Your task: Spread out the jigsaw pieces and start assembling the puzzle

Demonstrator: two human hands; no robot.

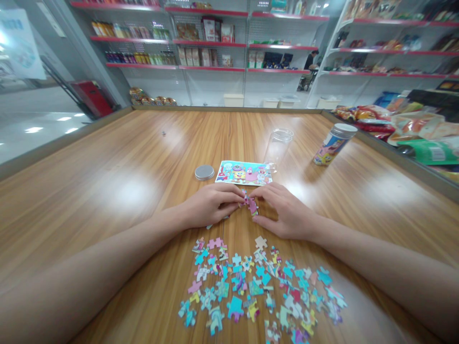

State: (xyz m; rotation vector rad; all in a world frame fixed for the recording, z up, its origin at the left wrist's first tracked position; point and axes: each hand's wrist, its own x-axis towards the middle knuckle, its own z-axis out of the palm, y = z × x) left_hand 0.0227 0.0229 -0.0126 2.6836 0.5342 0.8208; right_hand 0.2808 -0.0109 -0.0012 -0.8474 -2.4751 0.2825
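My left hand and my right hand meet at the middle of the wooden table, fingertips pinched together on a small cluster of joined puzzle pieces. Both hands rest on the tabletop. Just beyond them lies a colourful cartoon picture card. Nearer to me, several loose puzzle pieces are spread across the wood, mostly teal, pink and white.
A round metal lid lies left of the card. An empty clear jar stands behind the card, and a printed tube with a white cap stands to its right. Snack bags pile at the right edge. Store shelves line the back.
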